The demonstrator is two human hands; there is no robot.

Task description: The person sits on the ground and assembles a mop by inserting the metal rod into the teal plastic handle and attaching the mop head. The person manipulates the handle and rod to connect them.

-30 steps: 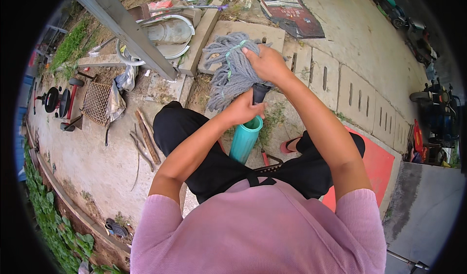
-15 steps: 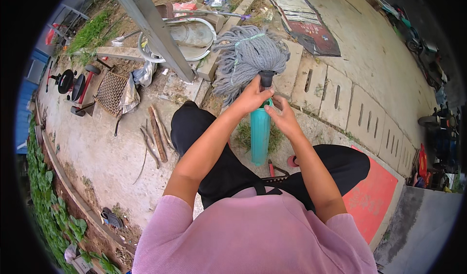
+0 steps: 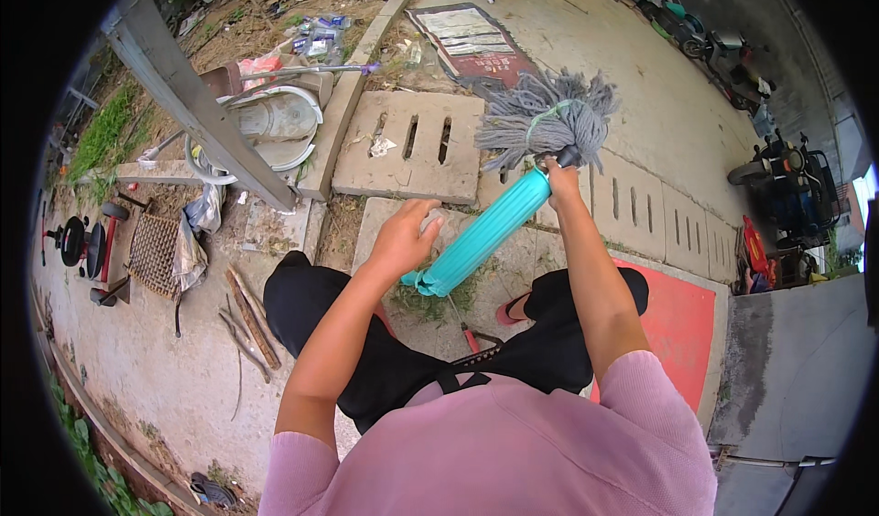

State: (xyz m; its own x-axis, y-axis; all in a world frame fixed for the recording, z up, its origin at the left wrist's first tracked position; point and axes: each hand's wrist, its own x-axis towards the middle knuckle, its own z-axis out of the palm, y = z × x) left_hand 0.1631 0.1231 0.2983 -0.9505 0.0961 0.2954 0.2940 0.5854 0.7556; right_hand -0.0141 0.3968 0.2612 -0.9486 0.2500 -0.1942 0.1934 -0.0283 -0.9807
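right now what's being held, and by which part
The right hand grips the mop at the black neck just below its grey strands. The left hand is open beside the teal sleeve, holding nothing.

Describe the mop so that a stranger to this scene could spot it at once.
Start at the row of slotted concrete drain covers running across the paved ground. Above them, the right hand grips the mop just below its head, and the left hand is near its lower end. Nothing else here pairs a turquoise ribbed sleeve with shaggy grey strings.

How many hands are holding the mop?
1. The right hand grips the mop just below its grey string head. The left hand is open beside the teal sleeve, fingers spread; whether it touches is unclear.
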